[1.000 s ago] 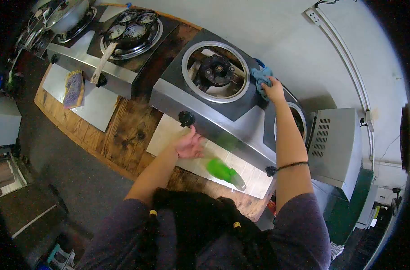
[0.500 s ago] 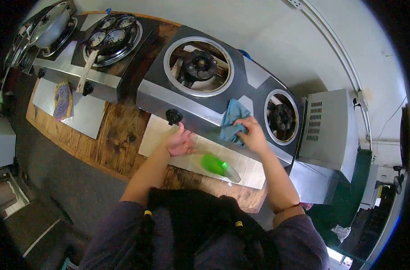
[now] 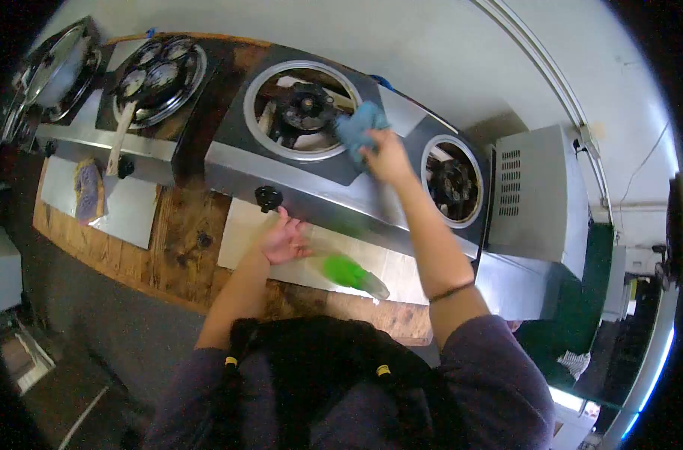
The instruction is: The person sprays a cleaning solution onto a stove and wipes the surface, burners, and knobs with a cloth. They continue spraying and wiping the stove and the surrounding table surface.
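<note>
A crumpled blue cloth (image 3: 360, 129) is pinched in my right hand (image 3: 387, 156), pressed on the stove top between the two burners and overlapping the rim of the large burner (image 3: 307, 109). My left hand (image 3: 284, 240) is open, palm partly up with loosely bent fingers, one fingertip right below the black stove knob (image 3: 268, 198). Just right of that hand, a blurred bright green bottle (image 3: 343, 271) with a clear end lies over the pale board (image 3: 244, 241).
A smaller burner (image 3: 452, 180) is on the right, beside a grey metal box (image 3: 538, 199). Farther left, a second stove holds a dark multi-cup pan (image 3: 157, 79) with a wooden handle. A purple-and-yellow sponge (image 3: 89, 191) rests on a metal sheet (image 3: 135, 217). A pot (image 3: 56, 71) stands far left.
My right hand has carried the blue cloth from the stove's front edge up and back, toward the large burner's rim. My left hand stays by the knob. The view has shifted slightly.
</note>
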`<state>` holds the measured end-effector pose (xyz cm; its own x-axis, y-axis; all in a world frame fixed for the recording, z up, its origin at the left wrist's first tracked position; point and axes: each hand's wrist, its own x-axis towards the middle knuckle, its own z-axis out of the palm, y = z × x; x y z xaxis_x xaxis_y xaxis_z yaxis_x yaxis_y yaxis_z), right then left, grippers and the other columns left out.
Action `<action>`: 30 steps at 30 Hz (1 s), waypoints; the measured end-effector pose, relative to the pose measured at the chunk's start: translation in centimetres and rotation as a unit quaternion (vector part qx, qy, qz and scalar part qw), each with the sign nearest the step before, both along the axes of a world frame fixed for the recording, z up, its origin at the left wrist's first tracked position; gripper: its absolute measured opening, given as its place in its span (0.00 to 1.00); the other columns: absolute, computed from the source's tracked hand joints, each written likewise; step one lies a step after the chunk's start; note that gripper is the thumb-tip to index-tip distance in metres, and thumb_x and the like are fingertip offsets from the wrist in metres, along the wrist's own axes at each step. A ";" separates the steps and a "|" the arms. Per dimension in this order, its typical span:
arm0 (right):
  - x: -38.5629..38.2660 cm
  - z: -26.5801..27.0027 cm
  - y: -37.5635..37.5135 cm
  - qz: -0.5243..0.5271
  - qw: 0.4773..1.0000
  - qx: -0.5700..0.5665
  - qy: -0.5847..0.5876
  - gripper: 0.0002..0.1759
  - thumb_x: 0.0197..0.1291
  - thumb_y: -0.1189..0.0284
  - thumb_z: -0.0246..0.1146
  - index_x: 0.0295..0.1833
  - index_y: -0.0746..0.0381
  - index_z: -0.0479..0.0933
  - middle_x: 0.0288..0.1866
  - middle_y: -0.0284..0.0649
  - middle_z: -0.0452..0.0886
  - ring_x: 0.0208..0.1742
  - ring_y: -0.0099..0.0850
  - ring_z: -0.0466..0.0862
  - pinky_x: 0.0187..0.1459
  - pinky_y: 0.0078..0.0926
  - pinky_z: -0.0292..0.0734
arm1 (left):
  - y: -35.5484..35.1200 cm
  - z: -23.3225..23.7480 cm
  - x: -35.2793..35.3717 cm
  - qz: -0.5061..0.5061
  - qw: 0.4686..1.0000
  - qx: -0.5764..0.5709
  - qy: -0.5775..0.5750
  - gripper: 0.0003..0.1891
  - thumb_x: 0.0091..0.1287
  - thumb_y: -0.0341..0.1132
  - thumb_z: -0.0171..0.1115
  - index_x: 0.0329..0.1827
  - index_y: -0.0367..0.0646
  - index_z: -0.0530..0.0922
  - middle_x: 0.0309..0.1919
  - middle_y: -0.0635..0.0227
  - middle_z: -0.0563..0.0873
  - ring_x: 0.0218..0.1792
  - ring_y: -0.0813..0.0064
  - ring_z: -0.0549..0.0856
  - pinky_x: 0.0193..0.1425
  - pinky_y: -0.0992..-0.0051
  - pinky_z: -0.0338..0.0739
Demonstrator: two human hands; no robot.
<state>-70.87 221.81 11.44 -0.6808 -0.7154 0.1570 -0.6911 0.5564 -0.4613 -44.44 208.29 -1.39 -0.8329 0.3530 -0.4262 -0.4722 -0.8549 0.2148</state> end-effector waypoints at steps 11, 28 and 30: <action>8.3 1.5 16.3 -0.156 0.984 0.016 -0.090 0.22 0.40 0.80 0.71 0.46 0.57 0.80 0.42 0.46 0.76 0.44 0.43 0.78 0.47 0.35 0.74 | 0.1 -0.9 0.2 0.024 0.998 -0.026 -0.061 0.39 0.58 0.75 0.35 0.61 0.55 0.64 0.45 0.79 0.71 0.37 0.72 0.74 0.48 0.61 0.71; 13.3 1.3 -4.5 0.402 0.903 0.076 0.128 0.17 0.46 0.69 0.61 0.45 0.57 0.80 0.55 0.36 0.73 0.57 0.35 0.71 0.56 0.35 0.67 | 0.1 1.0 2.0 0.146 0.976 0.163 0.007 0.35 0.63 0.67 0.41 0.56 0.46 0.72 0.48 0.63 0.79 0.37 0.57 0.77 0.52 0.50 0.70; 13.2 0.8 -3.2 0.413 0.891 0.105 0.154 0.15 0.49 0.66 0.59 0.43 0.57 0.79 0.55 0.35 0.74 0.58 0.34 0.70 0.55 0.32 0.67 | 0.3 2.0 1.7 0.156 0.979 0.119 -0.062 0.39 0.62 0.71 0.38 0.57 0.44 0.72 0.49 0.61 0.79 0.36 0.56 0.77 0.52 0.50 0.70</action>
